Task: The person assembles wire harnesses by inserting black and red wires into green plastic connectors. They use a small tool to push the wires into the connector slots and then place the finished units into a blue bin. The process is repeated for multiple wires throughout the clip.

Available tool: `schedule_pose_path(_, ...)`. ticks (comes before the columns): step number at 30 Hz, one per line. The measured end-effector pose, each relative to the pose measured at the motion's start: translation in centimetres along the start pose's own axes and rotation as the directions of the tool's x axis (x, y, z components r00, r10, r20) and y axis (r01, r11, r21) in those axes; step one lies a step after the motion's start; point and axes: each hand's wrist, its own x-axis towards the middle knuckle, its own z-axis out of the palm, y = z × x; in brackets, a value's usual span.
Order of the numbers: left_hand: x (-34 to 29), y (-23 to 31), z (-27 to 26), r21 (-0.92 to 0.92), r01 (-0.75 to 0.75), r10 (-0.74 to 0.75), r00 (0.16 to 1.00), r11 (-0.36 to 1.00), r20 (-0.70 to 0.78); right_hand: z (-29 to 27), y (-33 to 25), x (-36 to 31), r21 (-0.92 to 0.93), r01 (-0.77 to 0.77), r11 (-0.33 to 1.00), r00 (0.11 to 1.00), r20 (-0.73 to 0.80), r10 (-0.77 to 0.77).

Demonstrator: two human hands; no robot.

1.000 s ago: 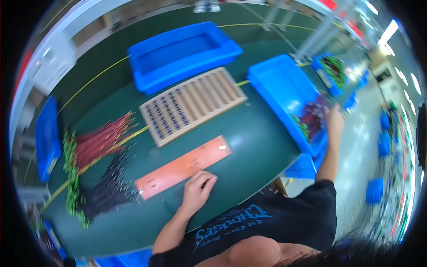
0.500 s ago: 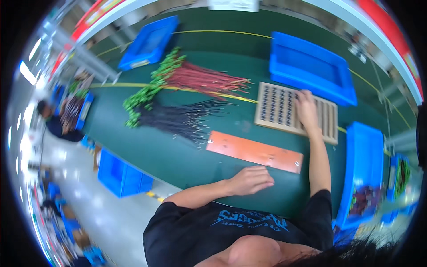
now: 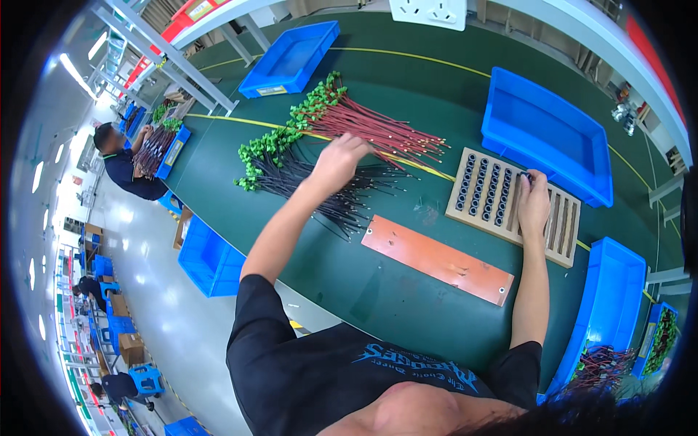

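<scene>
Green bench [image 3: 407, 291]: carries all items.
Left hand [image 3: 338, 161]: arm outstretched, fingers curled over black wires [image 3: 320, 189].
Right hand [image 3: 533, 200]: pinching a small dark piece on wooden rack [image 3: 494, 196].

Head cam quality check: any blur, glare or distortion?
Head view: strong fisheye, black corners, the green table edge bows. Left hand slightly motion-blurred over the red and black wire bundles; right hand sharp on the slotted wooden tray. Ceiling lights glare at upper left.

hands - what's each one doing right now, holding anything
Left hand: curled over the red wires, grip cannot be told.
Right hand: fingers pinched at a small dark piece on the wooden slotted tray.
</scene>
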Motion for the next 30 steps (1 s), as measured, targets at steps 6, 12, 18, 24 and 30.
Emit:
schedule_pose_path(6, 5.1, -5.1, 3.4, 0.124, -0.088, 0.082, 0.995, 0.988, 0.051, 0.2, -0.1, 0.0, 0.079, 0.028, 0.996, 1.000, 0.011, -0.029)
schedule_pose_path(12, 5.8, -5.5, 1.9, -0.005, -0.070, 0.070, 0.980, 0.998, 0.184, 0.1, 0.6, 0.0, 0.076, 0.054, 0.996, 0.998, 0.009, -0.055)
schedule_pose_path(18, 3.0, -5.0, 1.9, -0.044, -0.073, 0.084, 0.939, 0.996, 0.333, 0.1, 0.3, 0.1, 0.096, 0.059, 0.994, 0.998, 0.006, -0.059)
schedule_pose_path(24, 2.3, -5.5, 2.2, -0.039, -0.063, 0.070, 0.976, 0.997, 0.208, 0.3, 0.6, 0.1, 0.101, 0.054, 0.993, 0.999, 0.005, -0.054)
schedule_pose_path(30, 2.5, -3.5, 2.4, -0.089, -0.178, 0.195, 0.946, 0.980, 0.258, 0.2, 0.5, 0.2, 0.116, 0.049, 0.992, 0.999, 0.005, -0.050)
